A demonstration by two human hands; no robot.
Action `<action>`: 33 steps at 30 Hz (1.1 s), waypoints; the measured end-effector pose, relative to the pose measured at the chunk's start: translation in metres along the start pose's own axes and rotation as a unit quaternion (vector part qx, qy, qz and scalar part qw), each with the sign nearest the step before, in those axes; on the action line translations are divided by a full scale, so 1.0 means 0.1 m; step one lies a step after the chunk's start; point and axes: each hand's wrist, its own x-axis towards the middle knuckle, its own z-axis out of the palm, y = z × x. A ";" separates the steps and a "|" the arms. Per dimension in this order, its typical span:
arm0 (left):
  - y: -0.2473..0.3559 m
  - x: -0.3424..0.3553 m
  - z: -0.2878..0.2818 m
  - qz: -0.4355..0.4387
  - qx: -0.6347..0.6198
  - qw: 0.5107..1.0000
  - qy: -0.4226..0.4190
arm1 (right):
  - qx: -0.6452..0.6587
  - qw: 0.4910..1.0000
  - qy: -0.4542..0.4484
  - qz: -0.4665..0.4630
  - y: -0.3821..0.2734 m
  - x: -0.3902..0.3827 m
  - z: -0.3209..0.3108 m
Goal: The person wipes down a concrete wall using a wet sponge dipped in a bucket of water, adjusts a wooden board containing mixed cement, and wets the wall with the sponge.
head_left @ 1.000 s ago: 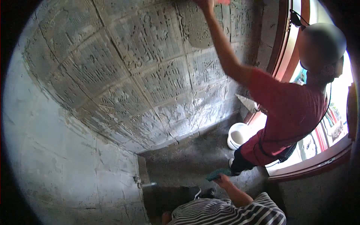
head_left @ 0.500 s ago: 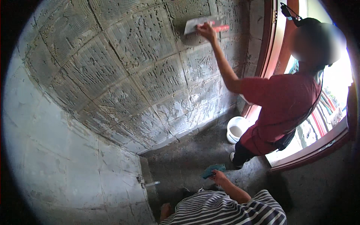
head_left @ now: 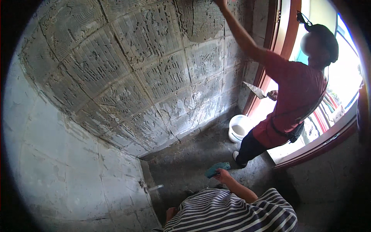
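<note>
My right hand [head_left: 222,176] is closed round a teal pad or folded cloth [head_left: 216,170], held in front of my striped shirt [head_left: 228,210] above the concrete floor [head_left: 181,158]. Down by my left side, my left hand [head_left: 170,212] is only partly visible; its fingers and any contents are unclear. A co-worker in a red top [head_left: 290,100] stands ahead to the right, one arm raised along the rough, mortar-marked block wall [head_left: 158,73], the other hand [head_left: 273,95] gripping a pointed trowel [head_left: 255,90]. Whatever tool the raised hand [head_left: 221,3] holds is mostly out of frame.
A white bucket [head_left: 237,129] stands beside the co-worker's feet near the red-framed doorway [head_left: 286,31], which lets in bright light. A paler wall [head_left: 65,162] is on my left, with a short pipe stub [head_left: 154,187] low on it.
The co-worker's raised hand, seen on a float against the wall half a second ago, has moved up; the pointed trowel now shows clearly. My right hand and the teal pad sit slightly higher in view.
</note>
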 end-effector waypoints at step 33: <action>0.67 -0.39 -0.04 0.113 0.287 0.951 -0.039 | -0.378 0.880 -0.169 -0.234 0.35 0.91 -0.86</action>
